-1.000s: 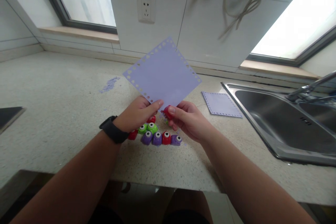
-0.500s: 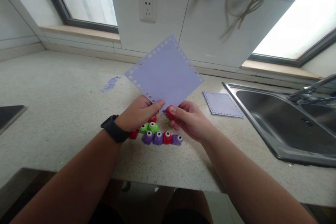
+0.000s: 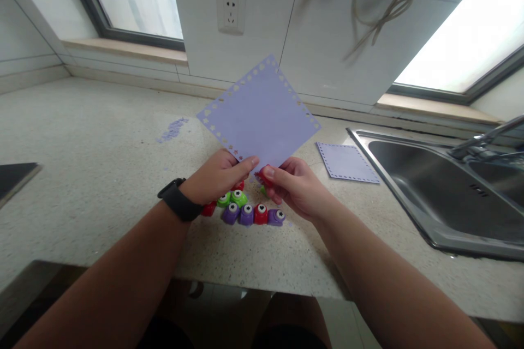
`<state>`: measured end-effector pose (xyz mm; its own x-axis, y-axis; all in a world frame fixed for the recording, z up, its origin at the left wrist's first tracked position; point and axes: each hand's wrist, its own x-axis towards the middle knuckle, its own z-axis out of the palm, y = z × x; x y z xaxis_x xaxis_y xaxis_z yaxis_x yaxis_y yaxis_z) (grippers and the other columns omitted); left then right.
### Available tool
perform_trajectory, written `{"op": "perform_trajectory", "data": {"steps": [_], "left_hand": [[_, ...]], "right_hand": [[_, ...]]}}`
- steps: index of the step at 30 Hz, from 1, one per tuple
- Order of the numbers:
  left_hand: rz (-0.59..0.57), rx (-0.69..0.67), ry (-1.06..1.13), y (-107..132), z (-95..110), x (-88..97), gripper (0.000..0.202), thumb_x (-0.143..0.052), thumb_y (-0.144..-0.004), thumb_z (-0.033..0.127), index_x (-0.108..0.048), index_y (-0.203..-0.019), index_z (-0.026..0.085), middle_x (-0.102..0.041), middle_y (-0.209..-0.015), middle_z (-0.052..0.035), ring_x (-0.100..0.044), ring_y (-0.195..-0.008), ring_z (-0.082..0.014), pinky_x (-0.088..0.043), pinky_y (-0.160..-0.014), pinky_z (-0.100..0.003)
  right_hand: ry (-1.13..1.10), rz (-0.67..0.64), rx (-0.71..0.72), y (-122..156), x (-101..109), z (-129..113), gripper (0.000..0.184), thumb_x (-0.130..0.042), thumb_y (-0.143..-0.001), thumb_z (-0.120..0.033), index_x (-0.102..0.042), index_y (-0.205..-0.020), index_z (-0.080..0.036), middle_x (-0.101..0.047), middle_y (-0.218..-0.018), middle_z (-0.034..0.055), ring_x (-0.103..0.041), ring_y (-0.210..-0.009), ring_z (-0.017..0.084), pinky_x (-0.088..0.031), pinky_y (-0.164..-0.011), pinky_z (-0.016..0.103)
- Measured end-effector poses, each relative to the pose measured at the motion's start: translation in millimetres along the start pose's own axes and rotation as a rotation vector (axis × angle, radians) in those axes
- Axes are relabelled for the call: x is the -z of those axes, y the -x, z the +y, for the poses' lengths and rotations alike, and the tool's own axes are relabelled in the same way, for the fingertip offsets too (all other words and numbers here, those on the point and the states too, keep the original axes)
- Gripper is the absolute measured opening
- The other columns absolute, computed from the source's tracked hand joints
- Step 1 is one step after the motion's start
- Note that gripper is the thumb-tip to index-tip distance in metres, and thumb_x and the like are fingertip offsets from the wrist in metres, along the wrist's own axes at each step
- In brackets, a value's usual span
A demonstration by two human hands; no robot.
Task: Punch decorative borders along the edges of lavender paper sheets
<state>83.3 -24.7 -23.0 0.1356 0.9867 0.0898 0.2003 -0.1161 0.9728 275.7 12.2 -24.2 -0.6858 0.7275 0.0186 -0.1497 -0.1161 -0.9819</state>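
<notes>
A lilac sheet of paper [image 3: 262,114] is held up in front of me, tilted like a diamond, with small shapes punched along its edges. My left hand [image 3: 223,174] pinches its lower left edge, thumb on top. In my right hand [image 3: 297,182] is a red craft punch [image 3: 266,174], gripped between thumb and fingers at the paper's lowest corner. Below the hands stand several more craft punches: a purple one [image 3: 231,214], a red one [image 3: 261,214] and a green one [image 3: 238,197] among them. Fingers partly hide some of these.
Another lilac sheet [image 3: 347,162] with punched edges lies beside the steel sink [image 3: 409,174] on the right. Small paper cut-outs [image 3: 174,130] are heaped on the speckled counter [image 3: 102,185] at left. A dark flat panel [image 3: 18,177] sits at the far left.
The paper has shifted slightly to the right. Both hands keep their places, and the red craft punch is still at the lowest corner.
</notes>
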Motion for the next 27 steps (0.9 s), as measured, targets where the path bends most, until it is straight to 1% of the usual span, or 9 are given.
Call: {"op": "perform_trajectory", "data": {"steps": [5,12,16,21,27], "left_hand": [[-0.007,-0.001,-0.008,-0.7,-2.6,1.0,0.041,-0.058,-0.091,0.050,-0.058,-0.065,0.018,-0.047,-0.050,0.0045,-0.041,-0.043,-0.0096,-0.036,-0.042,-0.023],[-0.031,0.000,-0.016,-1.4,-5.3,2.2,0.043,-0.056,-0.093,0.052,-0.052,-0.066,0.019,-0.039,-0.052,0.0065,-0.035,-0.045,-0.0092,-0.033,-0.044,-0.024],[-0.035,-0.008,-0.027,-1.1,-3.7,1.8,0.043,-0.055,-0.093,0.051,-0.052,-0.065,0.019,-0.039,-0.051,0.0065,-0.035,-0.045,-0.0094,-0.033,-0.044,-0.024],[-0.034,-0.014,-0.035,-0.5,-3.6,1.6,0.042,-0.054,-0.094,0.052,-0.055,-0.068,0.019,-0.042,-0.053,0.0057,-0.037,-0.046,-0.0101,-0.035,-0.046,-0.025],[-0.028,-0.004,-0.037,-0.3,-4.6,2.1,0.043,-0.054,-0.094,0.051,-0.051,-0.065,0.020,-0.039,-0.052,0.0067,-0.035,-0.045,-0.0098,-0.033,-0.045,-0.025]], "right_hand": [[0.004,0.014,0.016,0.6,-0.8,-0.1,0.028,-0.077,-0.085,-0.041,-0.067,-0.080,-0.014,-0.059,-0.058,-0.0026,-0.051,-0.046,0.007,-0.037,-0.041,0.018],[0.025,0.019,0.024,0.3,-0.5,-1.3,0.029,-0.078,-0.083,-0.041,-0.066,-0.079,-0.014,-0.059,-0.056,-0.0030,-0.050,-0.045,0.006,-0.038,-0.041,0.018],[0.043,0.014,0.030,0.3,0.0,-1.6,0.030,-0.078,-0.082,-0.041,-0.066,-0.079,-0.014,-0.059,-0.056,-0.0031,-0.050,-0.044,0.007,-0.038,-0.040,0.018],[0.045,0.021,0.057,0.4,0.3,-1.0,0.028,-0.078,-0.083,-0.040,-0.067,-0.081,-0.014,-0.059,-0.056,-0.0027,-0.052,-0.046,0.008,-0.039,-0.040,0.019],[0.053,0.026,0.062,0.6,0.3,-2.5,0.027,-0.079,-0.082,-0.038,-0.068,-0.083,-0.014,-0.059,-0.058,-0.0028,-0.053,-0.048,0.008,-0.041,-0.041,0.019]]}}
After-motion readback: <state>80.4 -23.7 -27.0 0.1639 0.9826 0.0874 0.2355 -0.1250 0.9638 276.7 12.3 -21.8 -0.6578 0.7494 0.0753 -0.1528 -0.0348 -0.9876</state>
